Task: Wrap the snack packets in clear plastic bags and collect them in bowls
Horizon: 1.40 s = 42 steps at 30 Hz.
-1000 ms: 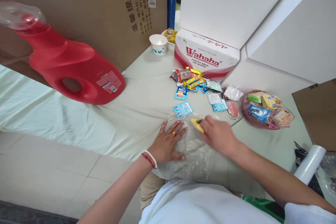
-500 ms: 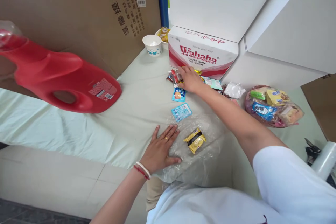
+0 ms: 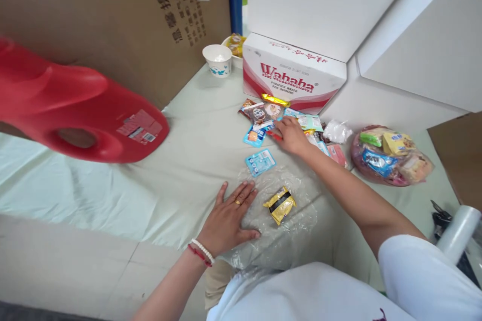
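My left hand lies flat, fingers spread, on the edge of a clear plastic bag. On that bag rests a yellow snack packet with a black band. My right hand is closed on a small red snack packet, mostly covered by the fingers. Around it lie a brown-and-clear packet, a yellow packet and a blue packet. A light-blue packet lies between the bag and the pile.
A white and red carton stands behind the pile. At left is a big red jug; a paper cup stands at the back. To the right sit a crumpled clear bag, a basket of snacks and a plastic roll.
My right hand has moved right and nearer to me, drawing the red packet out of the pile. My left hand stays flat on the bag. The view has shifted slightly.
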{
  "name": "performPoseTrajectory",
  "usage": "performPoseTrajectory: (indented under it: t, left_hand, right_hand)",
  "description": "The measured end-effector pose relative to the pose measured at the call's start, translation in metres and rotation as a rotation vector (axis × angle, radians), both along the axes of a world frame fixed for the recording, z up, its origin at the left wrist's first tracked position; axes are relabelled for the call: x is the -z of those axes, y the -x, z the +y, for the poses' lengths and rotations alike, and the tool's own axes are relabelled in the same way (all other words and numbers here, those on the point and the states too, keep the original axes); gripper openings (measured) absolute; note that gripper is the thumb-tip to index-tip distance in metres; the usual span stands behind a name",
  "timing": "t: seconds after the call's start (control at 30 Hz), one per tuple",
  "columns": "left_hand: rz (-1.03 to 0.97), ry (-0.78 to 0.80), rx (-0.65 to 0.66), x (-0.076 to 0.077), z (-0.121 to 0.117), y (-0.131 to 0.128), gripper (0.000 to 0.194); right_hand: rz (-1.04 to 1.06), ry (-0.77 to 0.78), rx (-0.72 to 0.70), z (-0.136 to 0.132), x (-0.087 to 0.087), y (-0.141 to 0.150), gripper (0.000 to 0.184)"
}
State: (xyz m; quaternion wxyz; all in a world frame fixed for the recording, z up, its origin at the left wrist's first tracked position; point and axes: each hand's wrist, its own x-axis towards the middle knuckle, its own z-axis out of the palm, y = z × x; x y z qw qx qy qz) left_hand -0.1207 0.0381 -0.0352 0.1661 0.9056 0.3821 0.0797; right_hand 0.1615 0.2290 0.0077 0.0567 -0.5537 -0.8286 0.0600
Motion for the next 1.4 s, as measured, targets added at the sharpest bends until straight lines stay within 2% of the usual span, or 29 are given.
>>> performPoseTrajectory:
  t: [0.07,0.17,0.23,0.33,0.4,0.5,0.57,0.63,0.73,0.83,0.9,1.0,1.07,1.17,1.27,1.33,1.4]
  left_hand:
    - [-0.002,-0.016,-0.003,0.001,0.0,0.0,0.103]
    - [-0.001,-0.047,-0.003,0.004,0.001,0.0,0.101]
    - [0.005,-0.071,-0.002,0.005,0.001,0.0,0.1]
    - [0.008,-0.098,0.004,0.007,0.001,0.0,0.099]
    - [0.003,-0.096,0.003,0.008,0.001,0.0,0.098]
    - [-0.009,-0.081,-0.003,0.007,0.001,0.0,0.099]
    - [-0.016,-0.081,0.001,0.007,0.0,0.0,0.099]
    - [-0.018,-0.087,0.01,0.006,0.0,0.0,0.1]
    - [-0.014,-0.084,0.012,0.006,0.0,0.0,0.102]
    - [-0.003,-0.046,0.013,0.004,0.001,0.0,0.105]
    - [0.003,-0.012,0.019,0.001,0.001,0.001,0.106]
    - [0.0,0.031,0.016,-0.004,0.001,0.002,0.103]
    - [-0.011,0.049,0.002,-0.007,0.0,0.003,0.094]
    - [-0.039,0.067,-0.04,-0.009,-0.001,0.002,0.065]
    - [-0.041,0.062,-0.104,-0.008,-0.002,-0.002,0.05]
    - [-0.028,0.05,-0.124,-0.008,-0.003,-0.005,0.048]
    - [-0.023,0.043,-0.122,-0.008,-0.004,-0.007,0.052]
  right_hand:
    - [0.029,0.012,0.063,0.01,-0.001,0.014,0.069]
    - [0.029,0.07,0.075,0.024,-0.001,0.043,0.095]
    - [-0.005,0.132,0.075,0.027,0.0,0.06,0.095]
    - [0.01,0.105,0.008,0.022,-0.004,0.065,0.077]
    - [0.062,-0.01,-0.025,0.016,-0.01,0.047,0.066]
    - [0.052,-0.139,0.104,0.005,-0.013,-0.007,0.06]
    - [-0.022,-0.088,0.207,-0.003,-0.009,-0.048,0.057]
    - [-0.088,0.014,0.176,-0.011,-0.002,-0.081,0.057]
    - [-0.112,0.052,0.11,-0.019,0.004,-0.097,0.054]
    - [-0.041,-0.029,0.182,-0.016,-0.004,-0.074,0.046]
    - [0.013,-0.057,0.195,-0.01,-0.011,-0.043,0.041]
    - [0.063,-0.042,0.139,0.006,-0.016,0.013,0.035]
    - [0.1,-0.043,0.126,0.022,-0.015,0.046,0.034]
    - [0.175,-0.046,0.174,0.057,-0.011,0.08,0.035]
    - [0.278,0.065,0.338,0.095,-0.009,0.097,0.037]
    - [0.357,0.194,0.432,0.115,-0.009,0.105,0.04]
    - [0.424,0.279,0.453,0.128,-0.009,0.112,0.037]
